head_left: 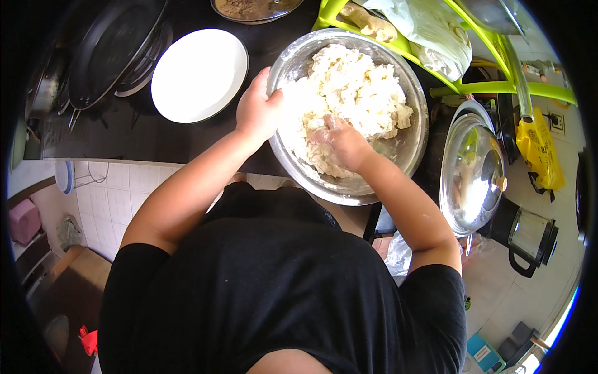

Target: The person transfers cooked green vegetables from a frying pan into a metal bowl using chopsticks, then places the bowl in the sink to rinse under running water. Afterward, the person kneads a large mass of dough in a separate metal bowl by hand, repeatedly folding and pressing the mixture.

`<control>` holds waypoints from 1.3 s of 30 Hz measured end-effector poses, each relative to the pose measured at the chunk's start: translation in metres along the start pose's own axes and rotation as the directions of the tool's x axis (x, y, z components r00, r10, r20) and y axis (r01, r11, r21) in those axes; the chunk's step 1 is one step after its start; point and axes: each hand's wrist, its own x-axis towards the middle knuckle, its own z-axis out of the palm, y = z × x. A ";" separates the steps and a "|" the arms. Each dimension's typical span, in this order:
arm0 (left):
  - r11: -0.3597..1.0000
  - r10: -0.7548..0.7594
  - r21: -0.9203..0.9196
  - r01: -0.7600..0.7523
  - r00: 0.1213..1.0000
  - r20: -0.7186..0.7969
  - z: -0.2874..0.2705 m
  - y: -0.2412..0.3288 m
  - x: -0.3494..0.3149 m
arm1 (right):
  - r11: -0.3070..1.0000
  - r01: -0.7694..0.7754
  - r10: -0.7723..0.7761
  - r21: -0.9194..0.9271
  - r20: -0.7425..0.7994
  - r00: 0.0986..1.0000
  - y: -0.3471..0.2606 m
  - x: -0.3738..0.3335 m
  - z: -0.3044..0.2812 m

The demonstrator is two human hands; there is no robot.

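A large steel mixing bowl stands at the edge of the dark counter in front of me. Shaggy, pale dough fills much of it, heaped towards the far side. My left hand is closed on the bowl's left rim, thumb over the edge. Inside the bowl, my right hand presses into the near part of the dough. Its fingers are bent and whitened with flour, their tips partly hidden in the dough. Bright glare washes out the bowl's left inner side.
Left of the bowl lies a white plate, with a black frying pan beyond it. A green rack holds ginger and a plastic bag. At right are a domed lid and a blender jug.
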 end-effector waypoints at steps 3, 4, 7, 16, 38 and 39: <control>1.000 -0.011 -0.014 0.011 1.000 -0.017 0.003 -0.006 0.000 | 0.939 0.002 -0.013 0.344 0.031 0.999 0.033 -0.004 -0.010; 0.999 0.009 0.033 -0.009 1.000 -0.027 0.000 -0.005 0.000 | 0.971 -0.041 0.036 0.236 0.024 0.999 0.002 -0.010 -0.051; 1.000 0.007 0.014 -0.006 0.999 -0.044 0.000 -0.001 -0.002 | 0.978 -0.053 0.086 0.203 -0.158 0.984 -0.014 -0.018 -0.108; 0.999 0.033 0.017 -0.032 0.999 -0.024 -0.001 0.005 -0.001 | 0.685 -0.306 0.323 -0.660 -0.101 0.941 0.036 0.026 -0.104; 1.000 0.024 0.011 -0.024 0.998 -0.063 0.003 0.000 -0.001 | 0.814 0.077 -0.138 -0.575 -0.062 0.989 -0.054 0.077 -0.004; 1.000 0.023 -0.009 -0.024 0.997 -0.069 0.003 -0.001 0.000 | 0.762 0.161 -0.148 -0.627 0.073 0.986 -0.057 0.070 -0.006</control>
